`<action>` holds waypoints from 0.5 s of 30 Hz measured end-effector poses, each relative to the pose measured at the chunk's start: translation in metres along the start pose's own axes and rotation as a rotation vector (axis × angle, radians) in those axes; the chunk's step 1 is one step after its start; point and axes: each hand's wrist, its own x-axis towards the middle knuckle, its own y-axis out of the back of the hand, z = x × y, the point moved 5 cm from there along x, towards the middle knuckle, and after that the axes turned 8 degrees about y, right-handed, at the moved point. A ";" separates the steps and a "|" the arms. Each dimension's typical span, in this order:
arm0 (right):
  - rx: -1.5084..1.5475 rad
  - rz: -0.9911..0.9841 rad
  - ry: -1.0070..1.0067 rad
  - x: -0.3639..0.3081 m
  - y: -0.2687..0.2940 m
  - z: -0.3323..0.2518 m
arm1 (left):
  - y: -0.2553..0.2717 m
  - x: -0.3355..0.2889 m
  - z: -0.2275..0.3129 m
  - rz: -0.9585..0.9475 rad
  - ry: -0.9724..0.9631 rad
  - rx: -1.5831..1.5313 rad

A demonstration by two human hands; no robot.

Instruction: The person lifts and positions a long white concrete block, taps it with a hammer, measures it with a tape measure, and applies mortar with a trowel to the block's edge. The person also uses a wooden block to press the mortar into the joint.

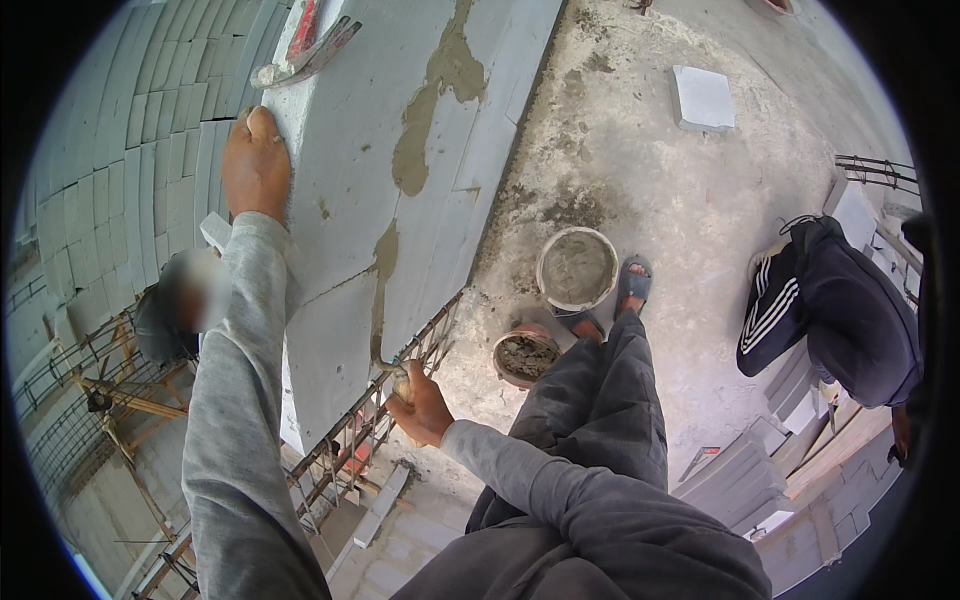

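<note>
My left hand (257,165) grips the top edge of a wall of pale grey blocks (340,170), its fingers curled over and partly hidden. Lower on the same wall, my right hand (421,408) is closed round the handle of a trowel (399,381). The trowel's bent neck points at the wall face; its blade is hard to tell from the grey mortar (384,255) smeared along the joint. Ahead of my left hand, a claw hammer (315,50) with a red handle lies on the wall top.
On the concrete floor stand a bucket of mortar (577,268) and a reddish bucket (527,356) by my feet. A loose block (703,98) lies farther off. A person in dark clothes (840,305) bends at the right; another person (170,310) is beyond the wall. Rebar (350,430) runs below.
</note>
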 end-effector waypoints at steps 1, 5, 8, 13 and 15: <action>0.087 0.070 -0.003 0.000 0.005 -0.009 | 0.001 0.000 0.000 0.013 0.005 0.018; 0.585 0.081 0.019 0.037 0.005 -0.039 | 0.000 -0.002 0.001 0.034 -0.018 0.011; 0.603 -0.095 -0.012 0.042 0.011 -0.050 | 0.000 -0.002 0.003 0.035 -0.061 0.032; 0.728 0.141 -0.071 0.089 0.074 -0.056 | -0.001 0.000 0.000 0.038 -0.032 0.010; 0.690 0.154 -0.105 0.108 0.088 -0.056 | 0.000 0.000 0.001 0.053 -0.029 0.011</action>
